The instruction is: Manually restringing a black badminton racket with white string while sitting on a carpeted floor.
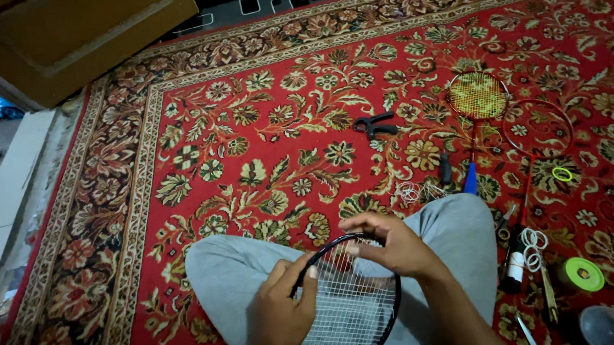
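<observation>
Both hands work a black-framed badminton racket (350,301) that rests across our lap, head up, between knees in grey trousers (221,270). Our left hand (282,316) is closed around the left side of the frame, fingers wrapped over the rim, steadying it. Our right hand (389,244) sits at the top of the hoop with its fingertips pinched together on the white strings just inside the rim; whether a loose string end lies between them we cannot tell.

We judge the step in hand to be stringing work at the head of the racket: the string bed looks woven through most of the hoop, and the fingers are at the upper edge where the last rows meet the frame. The next move, as we read it, calls for a firm left-hand hold so the frame does not twist, and a fine pinch from the right.

Around us on the red floral carpet (247,126) lie the rest of the kit: a black clamp tool (374,124) well ahead, a strung red racket (478,96) and an unstrung red frame (537,127) to the right, a loose coil of white string (415,191) just beside our right knee, and a green roll of tape (582,273) further right. A wooden door (64,38) stands open at upper left.
</observation>
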